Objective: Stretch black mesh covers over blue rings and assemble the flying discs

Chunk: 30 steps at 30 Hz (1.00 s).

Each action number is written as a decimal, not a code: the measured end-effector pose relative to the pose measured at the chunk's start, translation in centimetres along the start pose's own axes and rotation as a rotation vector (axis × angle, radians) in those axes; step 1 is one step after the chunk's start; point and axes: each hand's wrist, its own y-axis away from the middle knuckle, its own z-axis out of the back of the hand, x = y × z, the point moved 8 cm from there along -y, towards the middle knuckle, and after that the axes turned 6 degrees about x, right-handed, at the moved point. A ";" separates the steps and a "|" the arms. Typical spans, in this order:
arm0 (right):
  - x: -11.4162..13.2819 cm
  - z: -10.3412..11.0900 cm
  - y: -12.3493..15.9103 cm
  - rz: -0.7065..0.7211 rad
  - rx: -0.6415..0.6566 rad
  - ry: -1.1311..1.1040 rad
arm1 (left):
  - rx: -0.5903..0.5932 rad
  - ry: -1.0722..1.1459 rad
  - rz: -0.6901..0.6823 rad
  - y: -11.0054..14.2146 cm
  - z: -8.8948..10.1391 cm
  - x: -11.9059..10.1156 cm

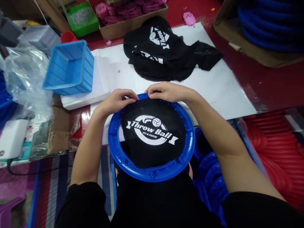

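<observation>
A blue plastic ring [151, 175] rests tilted against my lap and the table edge. Black mesh fabric [152, 155] with a white "Throw Ball" print lies across its opening. At the far rim, the fingers of my left hand [120, 98] are bent and pinch the mesh edge against the ring. Just right of it, my right hand [163, 91] curls over the same rim, thumb and fingers closed on the mesh edge. Its fingertips are partly hidden. Beyond my hands, several more printed black mesh pieces [163, 71] lie heaped on white sheeting [220, 91].
A blue bin [68, 68] stands at the left, near a green tray [83, 15] of small metal parts. Pink pieces fill a cardboard box [133, 27]. Blue rings [268, 34] are stacked back right, with red rings [277, 158] below. A white adapter [13, 139] sits left.
</observation>
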 end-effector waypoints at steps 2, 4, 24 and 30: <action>0.2 0.0 0.1 0.011 -0.015 0.011 | 0.004 -0.018 -0.006 0.0 0.1 0.1; 0.4 -0.1 0.1 0.018 -0.012 0.016 | 0.013 -0.034 -0.019 0.1 0.1 0.0; 2.1 -1.1 -0.7 0.114 -0.099 0.023 | -0.022 -0.367 -0.214 1.0 0.0 -2.4; 2.6 -1.5 -1.1 0.175 -0.134 0.049 | 0.018 -0.267 -0.131 0.7 0.1 -1.5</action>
